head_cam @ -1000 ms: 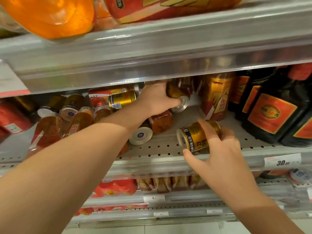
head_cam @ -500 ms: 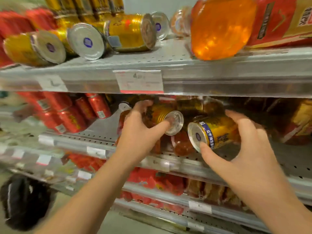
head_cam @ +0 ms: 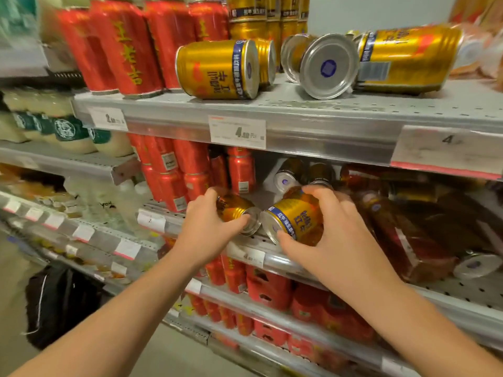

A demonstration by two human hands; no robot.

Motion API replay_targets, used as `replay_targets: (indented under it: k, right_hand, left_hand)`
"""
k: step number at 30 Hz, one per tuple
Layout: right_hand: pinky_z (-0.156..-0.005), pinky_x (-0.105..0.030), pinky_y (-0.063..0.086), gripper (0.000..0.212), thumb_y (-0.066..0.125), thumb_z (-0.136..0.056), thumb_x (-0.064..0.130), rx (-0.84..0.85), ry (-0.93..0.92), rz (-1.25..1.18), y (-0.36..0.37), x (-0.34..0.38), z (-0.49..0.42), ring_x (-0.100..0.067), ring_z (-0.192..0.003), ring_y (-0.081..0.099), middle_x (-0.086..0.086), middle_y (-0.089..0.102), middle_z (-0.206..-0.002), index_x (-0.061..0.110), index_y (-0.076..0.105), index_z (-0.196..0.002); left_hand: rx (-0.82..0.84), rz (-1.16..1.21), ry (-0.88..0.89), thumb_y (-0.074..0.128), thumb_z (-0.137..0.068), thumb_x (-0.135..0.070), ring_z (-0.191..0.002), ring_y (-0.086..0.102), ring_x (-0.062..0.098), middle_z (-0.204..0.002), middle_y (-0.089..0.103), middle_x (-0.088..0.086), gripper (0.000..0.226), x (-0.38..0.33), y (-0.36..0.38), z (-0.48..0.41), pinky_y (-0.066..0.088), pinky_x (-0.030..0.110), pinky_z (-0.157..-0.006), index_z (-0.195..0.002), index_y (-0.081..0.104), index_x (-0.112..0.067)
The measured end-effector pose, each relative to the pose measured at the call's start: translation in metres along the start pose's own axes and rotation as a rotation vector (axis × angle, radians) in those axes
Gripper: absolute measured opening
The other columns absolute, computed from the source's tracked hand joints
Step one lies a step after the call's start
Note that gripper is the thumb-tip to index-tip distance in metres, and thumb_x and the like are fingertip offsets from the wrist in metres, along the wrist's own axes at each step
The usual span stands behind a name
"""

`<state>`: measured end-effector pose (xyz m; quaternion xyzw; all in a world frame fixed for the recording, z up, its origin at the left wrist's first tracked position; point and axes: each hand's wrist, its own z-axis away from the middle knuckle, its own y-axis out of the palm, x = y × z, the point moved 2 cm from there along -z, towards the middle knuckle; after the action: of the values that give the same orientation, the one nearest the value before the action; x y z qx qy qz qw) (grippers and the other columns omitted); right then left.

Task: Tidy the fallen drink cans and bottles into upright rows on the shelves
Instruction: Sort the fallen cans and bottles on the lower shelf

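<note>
My left hand point(head_cam: 209, 227) grips a gold can point(head_cam: 234, 208) lying sideways, its silver end facing right. My right hand point(head_cam: 334, 235) grips a second gold can point(head_cam: 294, 219) with a blue band, also on its side, its end facing me. Both cans are held at the front edge of the middle shelf point(head_cam: 272, 257), their ends nearly touching. On the upper shelf point(head_cam: 299, 115) several gold cans lie toppled: one point(head_cam: 217, 69) at the centre, one showing its silver base point(head_cam: 326, 66), a longer one point(head_cam: 408, 55) to the right.
Upright red cans point(head_cam: 128, 47) stand at the upper left and more point(head_cam: 190, 170) on the middle shelf's left. Fallen amber bottles point(head_cam: 402, 227) and a can point(head_cam: 476, 265) crowd the middle shelf's right. Red packs point(head_cam: 272, 289) fill lower shelves. A black bag point(head_cam: 54, 303) sits on the floor.
The view has swung up and left, bringing the upper shelf's fallen cans into sight. Both hands keep their cans and have drawn them together toward the shelf's front edge.
</note>
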<state>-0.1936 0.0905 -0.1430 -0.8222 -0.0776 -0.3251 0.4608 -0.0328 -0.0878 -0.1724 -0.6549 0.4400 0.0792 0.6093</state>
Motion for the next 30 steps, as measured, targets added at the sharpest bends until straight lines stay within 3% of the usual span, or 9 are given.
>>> replay_targets:
  k: [2, 7, 12, 15, 17, 22, 26, 30]
  right_hand:
    - [-0.092, -0.031, 0.051, 0.080, 0.070, -0.072, 0.066, 0.019, -0.013, 0.057, 0.013, 0.007, -0.019, -0.015, -0.113, 0.054, 0.009, 0.042, -0.126, 0.044, 0.035, -0.140]
    - [-0.103, -0.035, 0.046, 0.076, 0.069, -0.076, 0.059, 0.130, 0.005, 0.181, 0.044, 0.012, -0.063, -0.016, -0.125, 0.045, 0.006, 0.036, -0.140, 0.042, 0.035, -0.142]
    - [-0.095, -0.027, 0.046, 0.074, 0.074, -0.076, 0.052, 0.403, -0.097, 0.314, 0.054, -0.001, -0.098, -0.011, -0.119, 0.042, 0.013, 0.029, -0.140, 0.047, 0.032, -0.136]
    - [-0.096, -0.019, 0.032, 0.080, 0.073, -0.079, 0.046, 0.543, -0.234, 0.423, 0.059, -0.012, -0.109, -0.008, -0.129, 0.033, 0.017, 0.020, -0.147, 0.046, 0.026, -0.143]
    - [-0.098, -0.019, 0.026, 0.083, 0.070, -0.081, 0.043, 0.580, -0.357, 0.496, 0.065, -0.012, -0.118, -0.010, -0.135, 0.026, 0.017, 0.015, -0.148, 0.042, 0.022, -0.149]
    - [-0.119, -0.038, 0.024, 0.093, 0.067, -0.078, 0.028, 0.652, -0.648, 0.579, 0.080, -0.004, -0.144, -0.017, -0.147, 0.012, 0.004, 0.016, -0.159, 0.028, 0.017, -0.157]
    - [-0.124, -0.039, 0.015, 0.094, 0.065, -0.079, 0.022, 0.704, -0.721, 0.565, 0.091, -0.009, -0.151, -0.020, -0.153, 0.008, -0.005, 0.019, -0.165, 0.023, 0.017, -0.160]
    - [-0.120, -0.031, 0.019, 0.086, 0.050, -0.085, 0.017, 0.691, -0.707, 0.546, 0.098, -0.016, -0.148, -0.014, -0.151, 0.014, 0.006, 0.013, -0.163, 0.029, 0.010, -0.160]
  left_hand:
    - [0.053, -0.025, 0.003, 0.061, -0.065, -0.064, -0.104, 0.050, 0.023, -0.098, 0.058, -0.002, 0.059, 0.008, 0.002, -0.009, 0.046, 0.039, -0.084, -0.108, 0.055, -0.024]
    - [0.089, -0.012, 0.029, 0.058, -0.065, -0.070, -0.101, 0.042, 0.019, -0.099, 0.058, -0.001, 0.072, 0.025, 0.007, -0.021, 0.044, 0.035, -0.085, -0.124, 0.053, -0.029]
    - [0.106, -0.120, 0.110, 0.056, -0.075, -0.064, -0.097, 0.038, 0.018, -0.100, 0.050, 0.001, 0.076, 0.038, 0.009, -0.024, 0.038, 0.031, -0.081, -0.139, 0.046, -0.025]
    - [0.106, -0.159, 0.158, 0.063, -0.084, -0.053, -0.111, 0.048, 0.026, -0.128, 0.048, 0.007, 0.069, 0.037, 0.014, -0.023, 0.045, 0.035, -0.092, -0.145, 0.044, -0.024]
    - [0.086, -0.173, 0.180, 0.064, -0.087, -0.049, -0.120, 0.048, 0.029, -0.145, 0.040, 0.007, 0.069, 0.036, 0.017, -0.023, 0.045, 0.039, -0.100, -0.147, 0.043, -0.024]
    - [0.096, -0.127, 0.203, 0.063, -0.090, -0.044, -0.127, 0.046, 0.029, -0.152, 0.037, 0.005, 0.071, 0.042, 0.017, -0.025, 0.044, 0.041, -0.105, -0.153, 0.038, -0.024]
    - [0.100, -0.072, 0.212, 0.066, -0.091, -0.042, -0.136, 0.041, 0.026, -0.155, 0.036, 0.004, 0.071, 0.050, 0.013, -0.022, 0.038, 0.041, -0.113, -0.154, 0.038, -0.023]
    - [0.080, -0.065, 0.206, 0.065, -0.092, -0.043, -0.133, 0.043, 0.024, -0.154, 0.034, 0.002, 0.072, 0.050, 0.013, -0.018, 0.039, 0.037, -0.113, -0.155, 0.036, -0.022]
